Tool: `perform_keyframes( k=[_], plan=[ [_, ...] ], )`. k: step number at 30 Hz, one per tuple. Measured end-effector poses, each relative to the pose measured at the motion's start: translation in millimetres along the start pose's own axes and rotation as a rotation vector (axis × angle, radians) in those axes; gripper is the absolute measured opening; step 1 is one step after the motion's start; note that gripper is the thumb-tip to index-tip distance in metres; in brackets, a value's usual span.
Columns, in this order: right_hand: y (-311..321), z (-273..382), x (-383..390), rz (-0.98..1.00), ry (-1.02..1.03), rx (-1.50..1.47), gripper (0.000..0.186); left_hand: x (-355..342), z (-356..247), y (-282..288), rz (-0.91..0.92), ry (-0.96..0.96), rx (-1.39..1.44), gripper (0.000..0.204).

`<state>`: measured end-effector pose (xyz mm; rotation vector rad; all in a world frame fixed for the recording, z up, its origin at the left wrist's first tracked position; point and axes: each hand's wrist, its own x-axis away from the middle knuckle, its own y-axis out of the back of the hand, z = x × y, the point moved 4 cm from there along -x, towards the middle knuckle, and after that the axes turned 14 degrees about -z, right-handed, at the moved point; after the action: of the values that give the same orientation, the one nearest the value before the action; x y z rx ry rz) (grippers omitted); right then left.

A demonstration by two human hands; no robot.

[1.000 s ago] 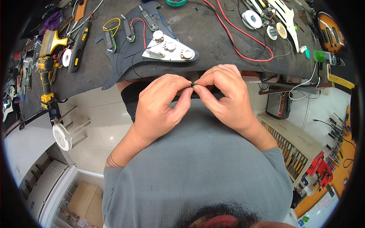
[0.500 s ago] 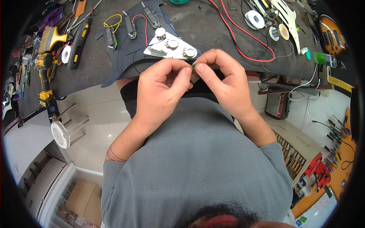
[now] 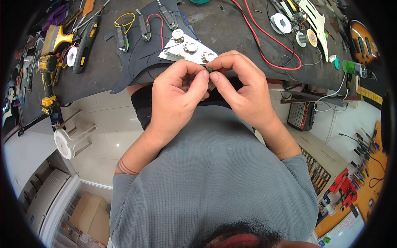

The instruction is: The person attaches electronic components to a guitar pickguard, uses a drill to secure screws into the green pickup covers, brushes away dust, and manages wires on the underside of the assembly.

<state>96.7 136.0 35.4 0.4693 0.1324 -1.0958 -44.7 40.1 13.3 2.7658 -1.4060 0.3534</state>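
A small dark green electronic component (image 3: 209,70) sits between my fingertips, close to the bench's front edge. My left hand (image 3: 175,93) is closed in a pinch at its left side, thumb against forefinger. From the other side my right hand (image 3: 244,91) pinches it, forefinger above and thumb below. Its leads, if any, are hidden by the fingers. Just beyond my hands lies a dark guitar pickguard (image 3: 142,58) with several pickups (image 3: 168,16) on it. On top rests a white triangular plate (image 3: 182,48) carrying round potentiometers (image 3: 191,47) and a switch.
Red cable (image 3: 264,53) loops across the bench right of my hands. Wire spools (image 3: 281,23) and a white guitar part (image 3: 316,29) lie farther right. A yellow-black drill (image 3: 48,84), a brush (image 3: 58,40) and hand tools crowd the left. A stool (image 3: 66,142) stands on the floor.
My right forefinger has lifted and shifted left over the green component, and the thumb has come down a little, so more of the component shows. My left hand has barely moved.
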Motion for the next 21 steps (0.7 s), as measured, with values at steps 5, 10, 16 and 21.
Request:
perform_keyframes(
  k=[5, 10, 16, 21],
  plan=[
    [2, -1, 5, 0.016, -0.076, 0.025, 0.015, -1, 7, 1, 0.037, -0.045, -0.053, 0.009],
    [1, -13, 12, 0.035, -0.401, -0.259, 0.018, 1, 2, -1, 0.019, -0.237, -0.209, 0.003],
    [1, -13, 15, 0.078, -0.446, -0.306, 0.017, 4, -6, -4, -0.031, -0.468, -0.393, 0.005],
    [4, -2, 12, 0.062, -0.402, -0.165, 0.014, 5, -10, -6, -0.058, -0.641, -0.443, 0.011]
  ],
)
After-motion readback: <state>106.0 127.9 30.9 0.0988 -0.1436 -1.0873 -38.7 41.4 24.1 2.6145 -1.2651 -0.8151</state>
